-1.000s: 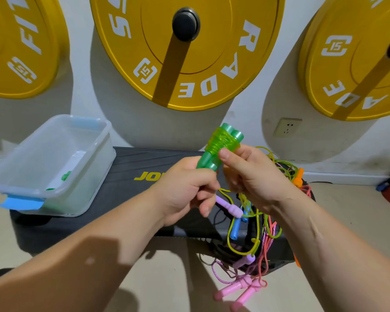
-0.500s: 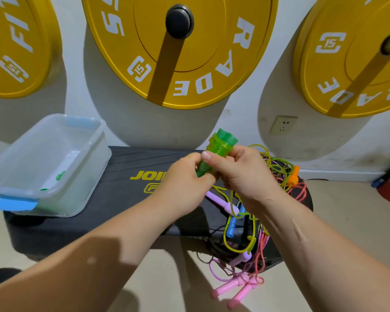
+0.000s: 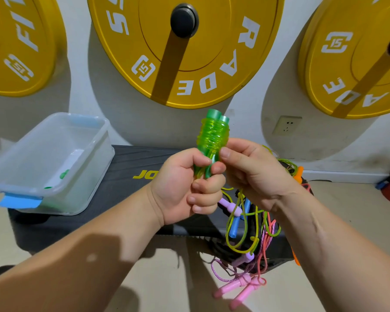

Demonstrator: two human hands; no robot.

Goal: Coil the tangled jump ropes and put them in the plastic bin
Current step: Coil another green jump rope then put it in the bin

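Tilted a second earlier, the two translucent green cord-wound jump-rope handles (image 3: 213,136) stood upright above the black padded bench (image 3: 126,174), left hand (image 3: 182,188) clamped round their base, right hand (image 3: 250,174) pinching them. The clear plastic bin (image 3: 92,176) on the bench's left end held small green bits (image 3: 64,174).

Mid-frame, the green handles (image 3: 214,114) are glossy, see-through plastic, wound with a shiny, clear green cord (image 3: 213,137). At left, the bin (image 3: 95,140) is cloudy, half-clear plastic with smooth blue clips (image 3: 18,200). The black surface (image 3: 131,167) beneath looks matt and finely ribbed. At lower right, the pink handles (image 3: 232,287) are smooth plastic, the ropes (image 3: 267,237) above them braided. The yellow plates (image 3: 212,52) at top look matt.
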